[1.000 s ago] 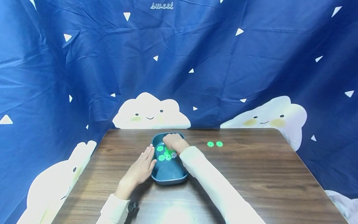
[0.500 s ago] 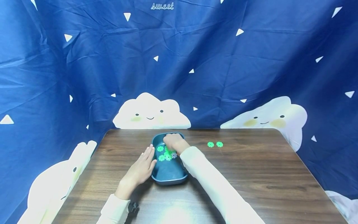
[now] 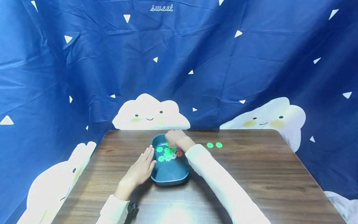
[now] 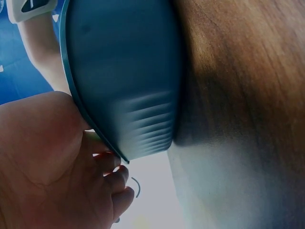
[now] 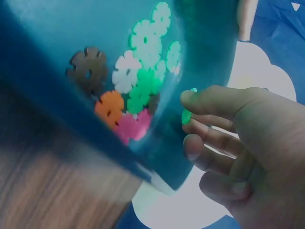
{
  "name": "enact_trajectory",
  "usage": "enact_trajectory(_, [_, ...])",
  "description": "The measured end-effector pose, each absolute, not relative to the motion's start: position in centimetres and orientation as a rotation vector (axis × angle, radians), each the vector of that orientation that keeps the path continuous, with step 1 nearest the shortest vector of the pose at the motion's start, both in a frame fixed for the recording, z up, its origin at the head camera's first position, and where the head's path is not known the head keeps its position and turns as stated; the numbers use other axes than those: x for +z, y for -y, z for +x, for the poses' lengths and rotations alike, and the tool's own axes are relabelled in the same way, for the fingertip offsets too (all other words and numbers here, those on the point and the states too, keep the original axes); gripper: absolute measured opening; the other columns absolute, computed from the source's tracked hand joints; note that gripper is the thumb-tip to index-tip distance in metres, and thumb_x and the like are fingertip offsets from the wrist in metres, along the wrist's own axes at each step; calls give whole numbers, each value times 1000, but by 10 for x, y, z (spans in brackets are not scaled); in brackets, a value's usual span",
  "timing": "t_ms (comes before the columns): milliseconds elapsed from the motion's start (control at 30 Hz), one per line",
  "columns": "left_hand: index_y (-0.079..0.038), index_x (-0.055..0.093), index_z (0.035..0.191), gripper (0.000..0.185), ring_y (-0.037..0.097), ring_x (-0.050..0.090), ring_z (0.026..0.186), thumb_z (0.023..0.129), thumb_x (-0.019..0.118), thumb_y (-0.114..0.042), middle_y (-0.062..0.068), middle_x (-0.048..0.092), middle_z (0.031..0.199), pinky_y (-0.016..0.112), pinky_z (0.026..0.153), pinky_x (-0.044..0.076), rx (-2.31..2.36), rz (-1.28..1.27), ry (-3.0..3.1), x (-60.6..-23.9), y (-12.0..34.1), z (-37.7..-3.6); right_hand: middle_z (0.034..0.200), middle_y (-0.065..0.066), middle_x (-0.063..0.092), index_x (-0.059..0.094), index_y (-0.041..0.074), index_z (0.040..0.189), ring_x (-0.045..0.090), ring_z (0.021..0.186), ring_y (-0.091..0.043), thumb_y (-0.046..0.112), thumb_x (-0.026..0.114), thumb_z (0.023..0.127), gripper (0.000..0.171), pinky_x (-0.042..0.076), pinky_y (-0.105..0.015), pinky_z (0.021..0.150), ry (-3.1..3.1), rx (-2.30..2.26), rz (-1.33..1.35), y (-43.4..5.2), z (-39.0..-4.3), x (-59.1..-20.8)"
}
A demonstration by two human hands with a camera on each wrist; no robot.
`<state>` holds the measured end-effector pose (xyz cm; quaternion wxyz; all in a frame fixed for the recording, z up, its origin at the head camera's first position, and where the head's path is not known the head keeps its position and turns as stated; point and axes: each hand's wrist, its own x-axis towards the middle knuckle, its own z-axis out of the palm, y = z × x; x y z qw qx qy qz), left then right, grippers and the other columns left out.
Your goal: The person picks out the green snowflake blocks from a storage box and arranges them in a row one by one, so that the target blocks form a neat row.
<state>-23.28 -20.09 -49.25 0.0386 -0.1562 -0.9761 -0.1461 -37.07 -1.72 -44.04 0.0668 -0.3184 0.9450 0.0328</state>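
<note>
A dark teal tray (image 3: 169, 179) sits mid-table and holds several flower-shaped discs (image 3: 167, 154) in green, white, orange and pink. My right hand (image 3: 174, 137) hovers over the tray's far end and pinches one green disc (image 5: 186, 114) between thumb and fingers. In the right wrist view the tray wall (image 5: 209, 52) and the pile of discs (image 5: 138, 90) lie just left of those fingers (image 5: 209, 102). My left hand (image 3: 141, 168) rests with straight fingers against the tray's left side; the left wrist view shows its fingers (image 4: 112, 181) beside the tray's outer wall (image 4: 124, 71).
Two green discs (image 3: 214, 145) lie on the wooden table (image 3: 251, 174) to the right of the tray. A blue cloth with white clouds (image 3: 151, 113) hangs behind and around the table. The table edges are near at the left and right.
My right hand has lifted out of the disc pile toward the tray's far end with a green disc; orange and pink discs now show. The left hand has stayed put.
</note>
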Motion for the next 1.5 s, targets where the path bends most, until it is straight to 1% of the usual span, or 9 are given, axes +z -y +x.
enact_trajectory(133, [3,24,153,59,33,21,151,106,40,-29,18,19,163,51,121,24,-444,-485,2988,-494,201,-235,66,4,40,56,19,78,39,61,-12,21,66,88,14,37,-25,56,-2872,40,-993,8,-371,-433])
enact_trajectory(200, [2,23,154,59,33,20,151,106,39,-30,17,18,163,52,121,24,-452,-483,2997,-494,202,-236,65,4,38,52,19,77,37,59,-11,21,66,87,17,33,-24,54,-2874,-1,-999,2,-370,-429])
enact_trajectory(333, [0,22,154,60,32,18,152,106,37,-31,16,16,164,51,122,23,-454,-469,3025,-493,202,-235,72,6,49,62,17,88,45,65,-11,25,67,87,9,40,-25,58,-2877,-54,-1024,-11,-366,-421])
enact_trajectory(433, [0,22,154,60,32,18,152,106,38,-31,15,16,164,50,122,23,-449,-464,3023,-493,202,-235,87,5,60,69,16,101,54,78,-13,27,68,87,18,50,-30,70,-2899,-60,-1032,-21,-365,-416])
enact_trajectory(533, [1,23,154,59,31,18,151,106,39,-30,16,17,164,50,122,22,-446,-471,3013,-493,202,-235,96,4,61,69,17,104,57,85,-14,29,68,89,20,53,-35,80,-2931,-55,-1025,-31,-364,-411])
enact_trajectory(600, [0,22,154,59,30,17,152,106,38,-30,15,17,164,49,122,22,-446,-464,3014,-492,202,-236,99,5,60,69,18,105,58,86,-14,31,67,89,21,54,-38,82,-2947,-56,-1010,-38,-363,-409])
enact_trajectory(967, [2,24,153,59,33,22,151,106,40,-29,16,18,163,51,122,22,-465,-470,2987,-495,202,-235,103,1,61,67,19,114,59,85,-17,31,71,86,31,54,-38,75,-2987,-104,-973,-82,-355,-398])
enact_trajectory(1200, [1,24,154,59,32,21,151,106,40,-30,16,18,163,51,122,23,-455,-463,2985,-495,202,-235,97,2,57,67,19,113,56,78,-16,31,70,86,30,49,-32,66,-3031,-78,-961,-109,-350,-396])
enact_trajectory(1500, [1,23,154,60,32,19,151,106,39,-30,16,17,164,51,122,22,-452,-467,3008,-495,200,-233,97,3,57,68,20,110,56,75,-17,30,69,86,26,48,-35,61,-3072,-88,-907,-143,-345,-396])
